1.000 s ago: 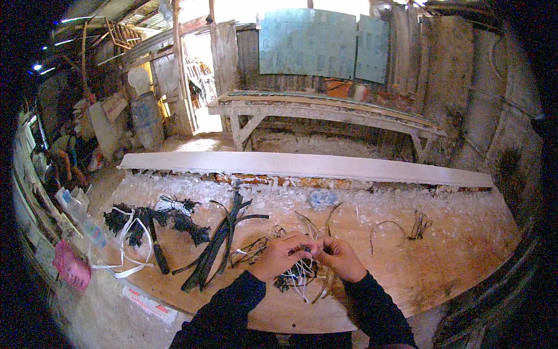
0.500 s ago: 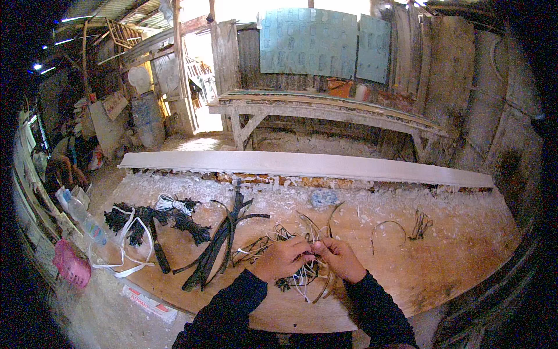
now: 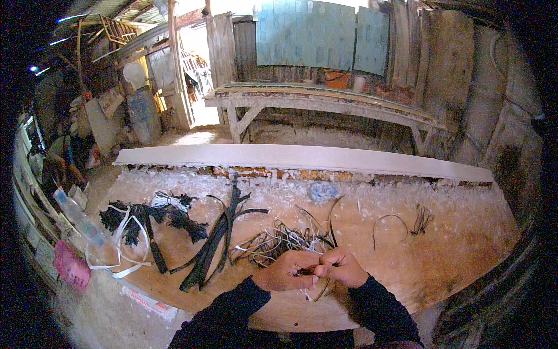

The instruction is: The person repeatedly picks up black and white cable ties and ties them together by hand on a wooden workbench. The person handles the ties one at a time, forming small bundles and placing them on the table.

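Observation:
My left hand (image 3: pixel 288 271) and my right hand (image 3: pixel 344 269) meet near the front of the wooden table, fingers closed in a pinch. Between the fingertips is what looks like a thin cord, mostly hidden by the fingers. Just beyond them lies a loose tangle of thin black and white cords (image 3: pixel 279 239), with a pale end showing below my left hand. A thin, dark curved strip (image 3: pixel 332 224) stands out past the tangle. To the left lie long black flat strips (image 3: pixel 212 250), crossing one another.
Farther left are dark cord bundles (image 3: pixel 189 224), a white cord bundle (image 3: pixel 168 200), a white strap (image 3: pixel 131 269) and a black-handled tool (image 3: pixel 156 250). A small dark cord bunch (image 3: pixel 421 221) lies right. A plastic bottle (image 3: pixel 78 216) and pink bag (image 3: pixel 71 264) sit at the left edge. A long pale board (image 3: pixel 302 159) borders the back.
Both hands have come slightly nearer to me, off the cord tangle, so more of it shows. My fingers remain pinched together. The whole view has shifted slightly.

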Available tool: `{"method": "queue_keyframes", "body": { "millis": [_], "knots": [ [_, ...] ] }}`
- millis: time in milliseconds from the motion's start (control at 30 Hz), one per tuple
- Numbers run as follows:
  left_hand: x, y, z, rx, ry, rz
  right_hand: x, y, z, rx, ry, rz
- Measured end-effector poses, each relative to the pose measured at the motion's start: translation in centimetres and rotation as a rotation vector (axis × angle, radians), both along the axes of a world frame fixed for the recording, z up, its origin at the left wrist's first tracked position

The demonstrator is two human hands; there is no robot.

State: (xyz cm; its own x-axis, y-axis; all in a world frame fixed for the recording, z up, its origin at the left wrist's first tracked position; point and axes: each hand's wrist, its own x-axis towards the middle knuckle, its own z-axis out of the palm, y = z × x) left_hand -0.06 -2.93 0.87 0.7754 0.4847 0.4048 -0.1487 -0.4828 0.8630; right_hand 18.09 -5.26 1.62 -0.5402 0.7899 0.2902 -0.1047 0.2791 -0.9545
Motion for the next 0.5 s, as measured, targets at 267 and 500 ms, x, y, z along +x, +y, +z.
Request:
{"method": "queue_keyframes", "body": {
  "millis": [267,500],
  "knots": [
    [-0.08,-0.13,0.54,-0.053,-0.086,-0.13,-0.13,-0.25,-0.31,-0.066,0.022,0.049],
    [-0.12,-0.27,0.48,-0.102,-0.15,-0.188,-0.2,-0.51,-0.85,-0.113,0.075,0.076]
  ]
}}
